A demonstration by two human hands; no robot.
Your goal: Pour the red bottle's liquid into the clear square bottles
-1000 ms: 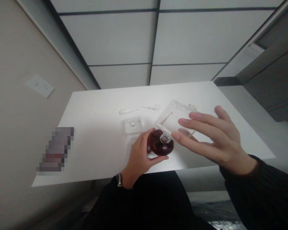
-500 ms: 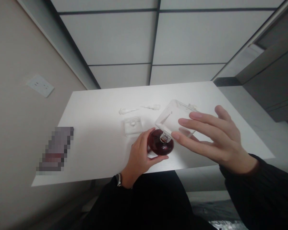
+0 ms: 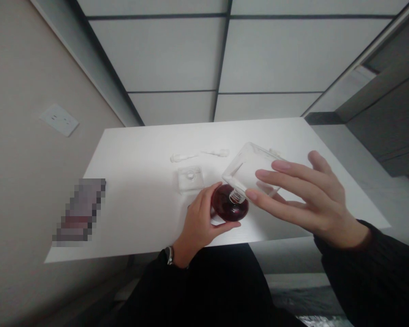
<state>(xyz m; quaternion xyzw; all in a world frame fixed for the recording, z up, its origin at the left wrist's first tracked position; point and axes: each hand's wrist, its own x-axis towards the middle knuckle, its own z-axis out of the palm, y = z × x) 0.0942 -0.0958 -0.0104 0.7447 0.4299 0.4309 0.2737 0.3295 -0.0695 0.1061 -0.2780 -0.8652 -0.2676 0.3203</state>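
Note:
My left hand (image 3: 199, 218) is closed around a round, dark red glass bottle (image 3: 230, 209), fingers on its far side and thumb on the near side. Its clear threaded neck (image 3: 236, 196) is uncapped and tilts up to the right. My right hand (image 3: 303, 197) grips a clear square bottle (image 3: 247, 163) between fingers and thumb, tipped over so its lower end meets or nearly meets the red bottle's neck. Whether they touch, I cannot tell. The thumb is partly hidden behind the clear glass.
On the white table (image 3: 132, 200) lie a small clear square block with a round hole (image 3: 190, 179) and two whitish, thin pieces, a left one (image 3: 184, 156) and a right one (image 3: 220, 153). A pixelated object (image 3: 80, 211) rests near the left edge. A wall socket (image 3: 59, 119) is at left.
Both hands hold the same two bottles in nearly the same pose. The whole view has shifted by a few pixels.

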